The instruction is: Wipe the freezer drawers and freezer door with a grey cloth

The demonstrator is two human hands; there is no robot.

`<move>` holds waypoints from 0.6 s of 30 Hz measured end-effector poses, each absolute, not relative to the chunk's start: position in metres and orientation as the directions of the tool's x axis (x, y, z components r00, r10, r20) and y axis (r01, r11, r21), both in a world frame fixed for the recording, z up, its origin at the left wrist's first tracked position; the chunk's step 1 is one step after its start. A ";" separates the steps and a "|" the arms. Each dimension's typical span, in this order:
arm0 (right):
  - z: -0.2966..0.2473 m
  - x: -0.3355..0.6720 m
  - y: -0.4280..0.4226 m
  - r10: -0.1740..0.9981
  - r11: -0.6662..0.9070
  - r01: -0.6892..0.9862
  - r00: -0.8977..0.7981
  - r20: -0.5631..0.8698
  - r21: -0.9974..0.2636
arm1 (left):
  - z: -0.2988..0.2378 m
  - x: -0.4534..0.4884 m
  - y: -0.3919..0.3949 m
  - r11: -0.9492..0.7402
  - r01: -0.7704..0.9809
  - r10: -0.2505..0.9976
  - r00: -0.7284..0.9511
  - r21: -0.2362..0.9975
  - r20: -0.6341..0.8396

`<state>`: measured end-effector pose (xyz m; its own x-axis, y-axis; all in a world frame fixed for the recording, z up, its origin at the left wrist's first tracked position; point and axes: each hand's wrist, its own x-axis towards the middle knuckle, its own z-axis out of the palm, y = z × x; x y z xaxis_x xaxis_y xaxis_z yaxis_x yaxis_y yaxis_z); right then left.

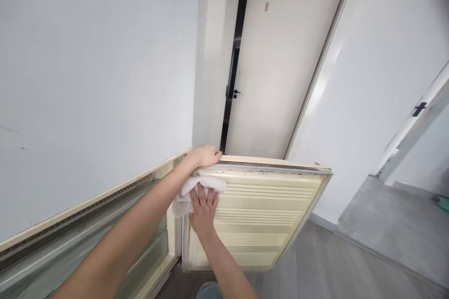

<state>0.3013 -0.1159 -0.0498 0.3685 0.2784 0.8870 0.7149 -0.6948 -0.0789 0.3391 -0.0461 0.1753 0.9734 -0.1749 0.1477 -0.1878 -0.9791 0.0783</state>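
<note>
A freezer door [263,229] with a cream ribbed inner panel stands open, its grey seal stained along the edges. My left hand [205,155] is closed over the top edge of this door, near the hinge side. Below it, my right hand [204,210] presses a bunched white cloth [203,184] against the upper left part of the panel. The fingers lie over the cloth and hold it there. To the left, the open freezer cabinet [171,238] shows sliding glass or clear drawer fronts, partly hidden by my left forearm.
A white wall [98,65] rises behind the freezer cabinet. Past the freezer door is a white room door [280,65] with a black handle [236,92], standing ajar. Grey wood-look floor [326,261] lies at the lower right, with a doorway [414,126] beyond it.
</note>
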 end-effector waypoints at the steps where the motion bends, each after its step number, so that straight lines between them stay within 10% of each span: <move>1: -0.049 0.297 -0.111 0.302 -0.694 0.717 0.376 0.876 -0.068 | 0.175 0.340 -0.046 -0.979 -0.190 -0.177 0.973 0.077 0.147; 8: -0.047 0.304 -0.170 0.388 -0.737 0.674 0.347 0.854 0.061 | 0.179 0.334 -0.049 -0.980 -0.191 -0.179 0.970 0.058 0.165; 18: -0.084 0.366 -0.379 0.148 -0.906 0.419 0.440 0.886 -0.056 | 0.179 0.330 -0.048 -0.970 -0.234 -0.218 0.958 0.070 0.184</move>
